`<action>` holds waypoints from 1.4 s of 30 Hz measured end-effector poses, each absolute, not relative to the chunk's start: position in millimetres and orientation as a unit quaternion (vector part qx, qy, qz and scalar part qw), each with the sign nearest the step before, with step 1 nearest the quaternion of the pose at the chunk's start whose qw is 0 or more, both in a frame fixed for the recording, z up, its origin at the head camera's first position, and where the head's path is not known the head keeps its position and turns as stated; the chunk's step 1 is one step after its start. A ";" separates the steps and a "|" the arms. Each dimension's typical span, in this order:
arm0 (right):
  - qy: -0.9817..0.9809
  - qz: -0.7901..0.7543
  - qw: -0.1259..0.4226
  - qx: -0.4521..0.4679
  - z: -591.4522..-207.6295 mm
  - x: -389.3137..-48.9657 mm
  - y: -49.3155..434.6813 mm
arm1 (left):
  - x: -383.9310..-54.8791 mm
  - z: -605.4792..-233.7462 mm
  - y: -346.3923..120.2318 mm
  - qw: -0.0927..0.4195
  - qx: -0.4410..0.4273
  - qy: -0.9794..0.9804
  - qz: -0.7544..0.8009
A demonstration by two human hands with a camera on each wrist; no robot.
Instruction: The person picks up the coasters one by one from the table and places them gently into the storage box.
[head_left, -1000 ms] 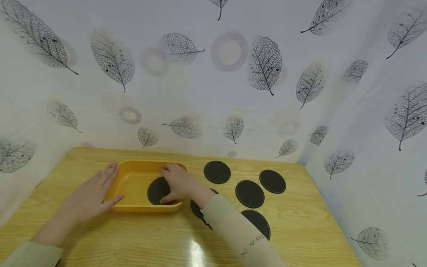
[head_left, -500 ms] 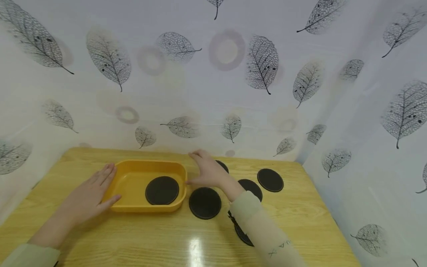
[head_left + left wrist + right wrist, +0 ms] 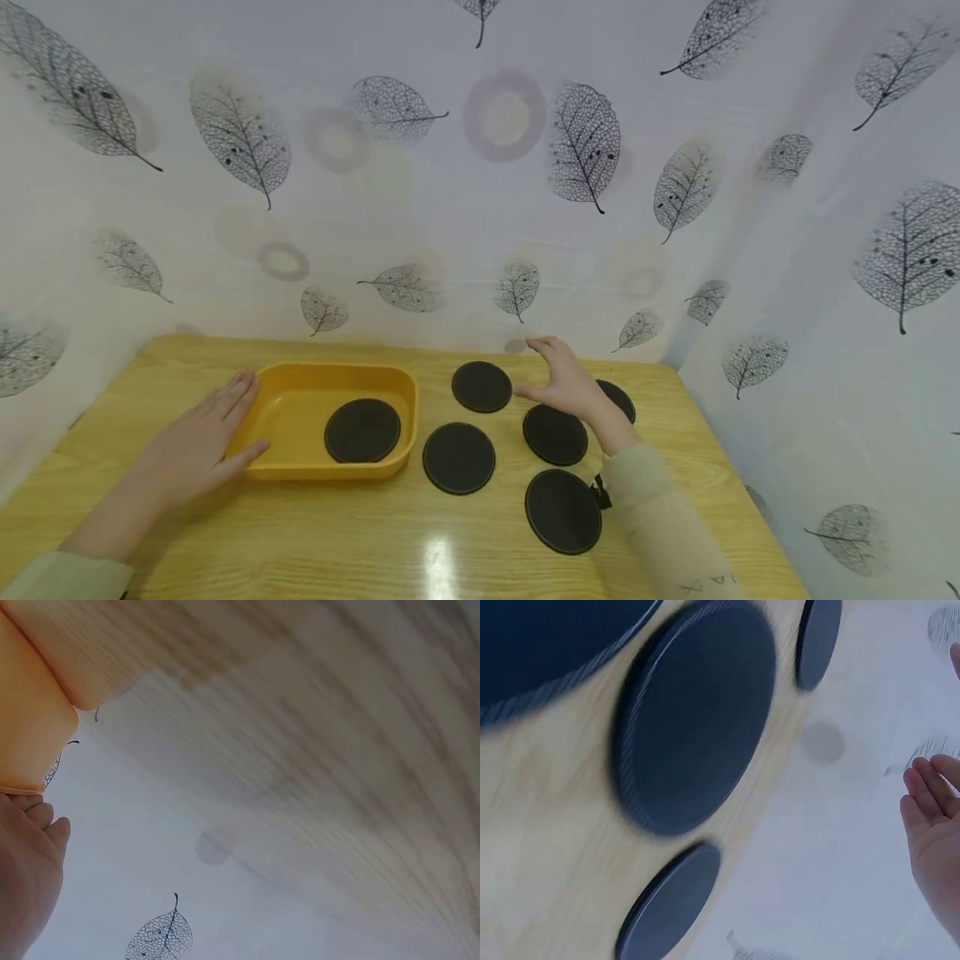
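My left hand (image 3: 187, 450) rests along the left rim of a yellow rectangular tray (image 3: 330, 469), its fingers straight and thumb over the front left corner. In the left wrist view, its fingertips meet the tray's edge (image 3: 34, 742). One round black coaster (image 3: 363, 430) lies at the right end inside the tray. Over the table, my right hand (image 3: 573, 383) hovers with thumb and fingers spread, holding nothing. It is above a black coaster (image 3: 555, 435) and partly covers another coaster (image 3: 617, 400) behind it. The right wrist view shows stitched edges on a coaster (image 3: 697, 720) beneath the hand.
More black coasters lie on the wooden table (image 3: 337, 542): a back coaster (image 3: 482, 387), one coaster (image 3: 459, 458) right of the tray, and a front coaster (image 3: 562, 512). A pale leaf-print cloth (image 3: 450, 208) hangs behind and to the right.
My right hand has let go of the coaster in the tray and moved right, out over the table coasters. My left hand stays at the tray's left rim.
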State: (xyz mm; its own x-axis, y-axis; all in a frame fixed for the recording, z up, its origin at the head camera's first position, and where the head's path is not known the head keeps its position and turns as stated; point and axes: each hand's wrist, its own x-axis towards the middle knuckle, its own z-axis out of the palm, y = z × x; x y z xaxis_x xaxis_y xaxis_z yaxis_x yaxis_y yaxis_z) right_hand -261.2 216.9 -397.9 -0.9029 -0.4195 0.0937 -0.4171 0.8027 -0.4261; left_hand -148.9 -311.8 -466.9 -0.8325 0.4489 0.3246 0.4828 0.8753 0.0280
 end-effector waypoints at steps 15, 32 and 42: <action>0.961 -0.242 -0.018 -0.132 -434.5 -257.8 320.4 | -147.9 -468.5 -315.9 0.168 -0.245 -0.953 -0.056; 0.969 -0.226 0.028 -0.097 -468.3 -252.7 369.7 | -144.9 -468.5 -313.9 0.158 -0.241 -0.956 -0.063; 0.972 -0.209 0.045 -0.096 -473.0 -256.8 369.2 | -146.9 -466.4 -312.7 0.166 -0.248 -0.952 -0.065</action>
State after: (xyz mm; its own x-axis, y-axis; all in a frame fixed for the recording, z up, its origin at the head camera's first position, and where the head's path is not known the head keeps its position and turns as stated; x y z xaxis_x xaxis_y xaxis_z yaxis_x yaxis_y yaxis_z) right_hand -256.8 369.2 -473.0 -0.9773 -0.2062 -0.0480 -0.1683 0.8941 -0.4151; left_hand -146.9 -312.7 -466.4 -0.8220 0.4502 0.3487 0.4936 0.8687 0.0420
